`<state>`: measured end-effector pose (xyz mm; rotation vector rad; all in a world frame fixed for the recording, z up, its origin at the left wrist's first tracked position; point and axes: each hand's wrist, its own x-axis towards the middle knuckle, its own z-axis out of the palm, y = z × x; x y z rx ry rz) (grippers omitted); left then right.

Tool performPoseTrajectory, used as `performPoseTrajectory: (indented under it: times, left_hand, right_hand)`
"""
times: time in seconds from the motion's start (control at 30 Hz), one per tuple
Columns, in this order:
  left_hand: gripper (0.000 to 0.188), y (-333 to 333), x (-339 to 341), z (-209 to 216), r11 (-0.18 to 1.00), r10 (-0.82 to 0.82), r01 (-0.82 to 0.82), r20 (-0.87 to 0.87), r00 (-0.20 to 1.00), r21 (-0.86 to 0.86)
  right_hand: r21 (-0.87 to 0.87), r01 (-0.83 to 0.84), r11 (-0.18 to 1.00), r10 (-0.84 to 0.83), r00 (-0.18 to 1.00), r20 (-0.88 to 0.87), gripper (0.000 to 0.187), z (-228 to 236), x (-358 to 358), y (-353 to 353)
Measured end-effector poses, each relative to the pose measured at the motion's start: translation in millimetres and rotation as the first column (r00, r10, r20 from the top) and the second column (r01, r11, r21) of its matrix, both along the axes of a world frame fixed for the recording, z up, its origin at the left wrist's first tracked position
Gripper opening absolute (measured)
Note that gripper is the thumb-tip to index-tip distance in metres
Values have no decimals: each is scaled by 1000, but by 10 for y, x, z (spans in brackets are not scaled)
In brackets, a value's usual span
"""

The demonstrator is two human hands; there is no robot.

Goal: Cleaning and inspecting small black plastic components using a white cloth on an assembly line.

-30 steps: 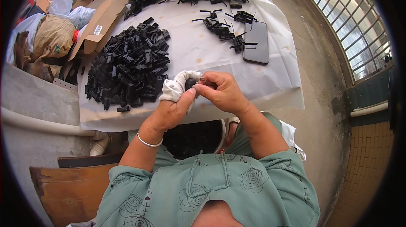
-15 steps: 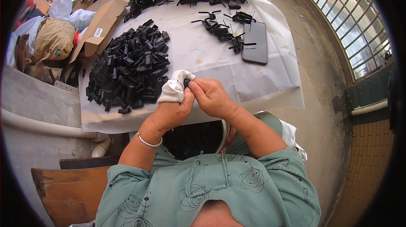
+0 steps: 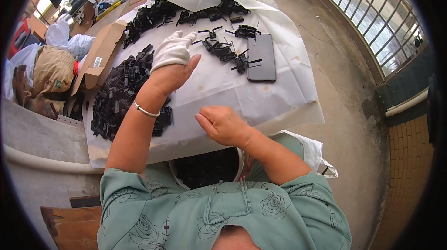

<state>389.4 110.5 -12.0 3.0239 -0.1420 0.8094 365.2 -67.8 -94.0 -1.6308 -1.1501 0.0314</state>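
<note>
The left hand, partly covered by a white cloth glove, is stretched open toward small black plastic clips at its one o'clock on the white-sheeted bench. The right hand is loosely curled; whether anything is held cannot be told.

White glove on the left hand, black plastic clips heaped on a white sheet, black phone, green rose-patterned blouse.
</note>
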Motion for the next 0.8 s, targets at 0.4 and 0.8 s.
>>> performPoseTrajectory:
  times: [0.4, 0.8]
  left_hand:
    - [52, -429, 1570, -466, 956, -264, 179, -412, 872, -233]
    - [41, -317, -104, -548, 908, -300, 236, -144, 943, -346]
  right_hand:
    - [42, -144, 989, 145, 989, -31, 17, -43, 8, -219]
    - [35, 232, 972, -234, 968, 88, 16, 124, 319, -535]
